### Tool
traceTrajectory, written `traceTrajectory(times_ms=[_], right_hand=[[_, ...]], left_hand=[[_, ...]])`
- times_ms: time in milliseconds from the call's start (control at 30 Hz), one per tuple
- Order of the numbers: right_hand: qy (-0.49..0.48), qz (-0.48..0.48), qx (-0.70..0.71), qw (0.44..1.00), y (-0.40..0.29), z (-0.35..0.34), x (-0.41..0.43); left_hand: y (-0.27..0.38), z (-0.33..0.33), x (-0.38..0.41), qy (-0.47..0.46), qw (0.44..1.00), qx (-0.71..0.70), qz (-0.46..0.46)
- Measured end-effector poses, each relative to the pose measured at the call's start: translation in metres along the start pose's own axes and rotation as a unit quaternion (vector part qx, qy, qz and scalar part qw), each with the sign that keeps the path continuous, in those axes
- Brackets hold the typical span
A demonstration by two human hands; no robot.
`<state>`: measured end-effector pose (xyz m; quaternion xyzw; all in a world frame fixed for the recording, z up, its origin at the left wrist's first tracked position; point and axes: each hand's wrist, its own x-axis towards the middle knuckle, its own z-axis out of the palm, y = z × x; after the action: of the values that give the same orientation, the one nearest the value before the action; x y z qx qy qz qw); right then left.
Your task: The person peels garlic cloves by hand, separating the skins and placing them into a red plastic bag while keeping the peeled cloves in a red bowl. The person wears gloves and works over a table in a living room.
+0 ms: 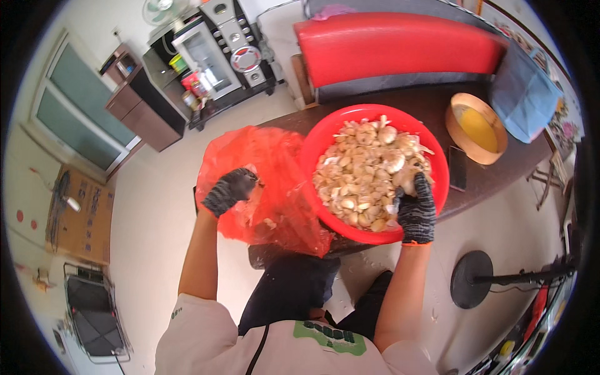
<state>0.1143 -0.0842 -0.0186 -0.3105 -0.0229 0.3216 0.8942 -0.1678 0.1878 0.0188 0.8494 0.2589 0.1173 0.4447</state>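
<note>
A red plastic basin [309, 187] full of garlic cloves and bulbs [361, 173] stands on a dark table. My right hand [416, 211], in a grey and black knit glove, is inside the basin's right side with its fingers closed around a garlic bulb [408, 180]. To the left of the basin lies a red translucent plastic bag [276, 197] with bits of garlic skin in it. Over this bag is my left hand [232, 190], gloved alike; its fingertips are blurred, and whether they hold anything cannot be told.
Right of the basin, a dark phone [457, 168] lies beside a round wooden container [499, 136] with a yellow inside. A blue bag [525, 93] stands at the table's far right. Behind the table is a red padded bench [398, 47]. A black round stand base [471, 280] rests on the floor.
</note>
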Motion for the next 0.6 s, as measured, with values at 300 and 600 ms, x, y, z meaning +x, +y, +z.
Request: traceTrajectory(times_ms=[300,600], right_hand=[[-0.005,-0.013,-0.039,0.999,0.003,0.005,-0.001],[-0.032,0.015,0.028,0.999,-0.003,-0.001,-0.002]], left_hand=[[-0.040,0.006,0.008,0.177,0.900,0.378,0.127],[-0.027,0.028,0.005,0.180,0.922,0.327,0.103]])
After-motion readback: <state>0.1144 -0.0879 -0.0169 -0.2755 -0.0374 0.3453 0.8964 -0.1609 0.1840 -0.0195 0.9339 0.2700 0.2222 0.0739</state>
